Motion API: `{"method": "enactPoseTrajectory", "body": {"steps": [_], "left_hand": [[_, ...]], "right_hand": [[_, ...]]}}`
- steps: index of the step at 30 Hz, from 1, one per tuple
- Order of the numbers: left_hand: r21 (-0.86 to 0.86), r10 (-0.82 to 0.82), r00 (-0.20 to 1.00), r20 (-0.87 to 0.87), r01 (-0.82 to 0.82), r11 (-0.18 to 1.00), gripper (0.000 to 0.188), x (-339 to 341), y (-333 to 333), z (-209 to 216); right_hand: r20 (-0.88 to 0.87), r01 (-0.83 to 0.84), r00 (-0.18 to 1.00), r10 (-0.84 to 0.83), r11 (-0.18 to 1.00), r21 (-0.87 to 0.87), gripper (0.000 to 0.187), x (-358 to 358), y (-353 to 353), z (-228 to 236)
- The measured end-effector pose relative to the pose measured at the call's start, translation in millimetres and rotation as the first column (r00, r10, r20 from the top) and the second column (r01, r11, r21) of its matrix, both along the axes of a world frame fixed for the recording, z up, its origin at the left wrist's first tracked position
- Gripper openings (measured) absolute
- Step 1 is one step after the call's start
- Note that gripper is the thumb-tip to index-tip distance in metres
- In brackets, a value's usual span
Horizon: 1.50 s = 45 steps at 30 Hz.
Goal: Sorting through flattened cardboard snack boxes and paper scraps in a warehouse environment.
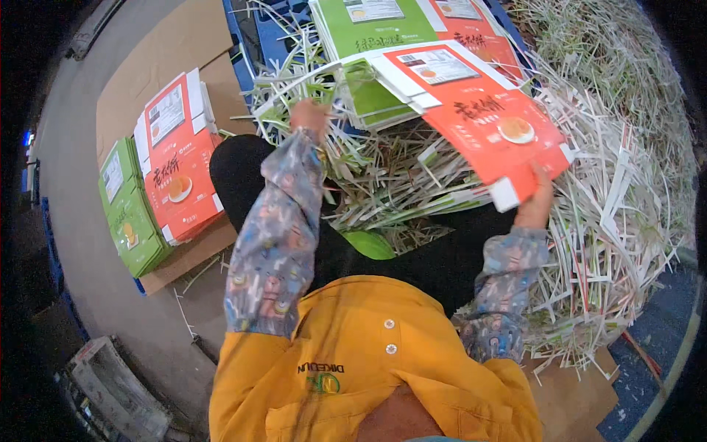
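Note:
My right hand (536,197) grips the near edge of a red flat carton blank (482,110), fingers closed on its lower right end. The blank is printed with a picture of a round cake on a plate and has white side flaps. Its far left part lies over a stack of green carton blanks (375,96). Left of that stack, my left hand (308,118) is over loose white and green paper strips (350,151). Motion blurs its fingers, and whether they hold a strip is unclear. Patterned sleeves cover both my forearms.
More green blanks (368,29) and red blanks (479,33) lie at the far side. Green (129,206) and red stacks (180,158) sit on brown cardboard (210,37) at left. A heap of paper strips (589,221) spreads along the right. A grey pallet truck part (118,394) stands lower left.

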<state>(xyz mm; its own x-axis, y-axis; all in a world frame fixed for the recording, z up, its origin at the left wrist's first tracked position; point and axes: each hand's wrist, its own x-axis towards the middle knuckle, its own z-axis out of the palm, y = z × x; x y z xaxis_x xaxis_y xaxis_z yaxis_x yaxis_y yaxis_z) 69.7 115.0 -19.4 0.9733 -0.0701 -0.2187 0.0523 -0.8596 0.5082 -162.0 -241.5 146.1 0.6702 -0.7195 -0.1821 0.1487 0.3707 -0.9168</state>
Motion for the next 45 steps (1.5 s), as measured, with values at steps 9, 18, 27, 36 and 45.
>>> {"method": "enactPoseTrajectory", "body": {"steps": [9, 18, 27, 36, 45], "left_hand": [[0.312, 0.055, 0.998, 0.022, -0.059, 0.948, 0.029, 120, 109, 6], [-0.848, 0.043, 0.990, -0.133, -0.136, 0.512, 0.019, 95, 69, 89], [-0.805, 0.015, 0.890, -0.455, -0.419, 0.420, 0.022, -110, -3, 143], [-0.686, -0.339, 0.641, -0.689, -0.727, 0.021, 0.033, -179, -45, 158], [-0.715, -0.286, 0.660, -0.694, -0.679, 0.167, 0.034, -171, -6, 138]], "right_hand": [[-0.135, -0.105, 0.983, 0.128, 0.980, 0.167, 0.044, -88, -43, 78], [-0.028, -0.073, 0.997, 0.077, 0.990, 0.119, 0.047, -80, -17, 29], [-0.062, 0.204, 0.979, -0.196, 0.966, 0.162, 0.044, -46, 77, 74], [-0.009, -0.148, 0.983, 0.181, 0.831, 0.535, 0.027, -71, 169, 24], [-0.536, -0.783, 0.620, 0.573, 0.406, -0.472, 0.021, -25, 120, 63]]}}
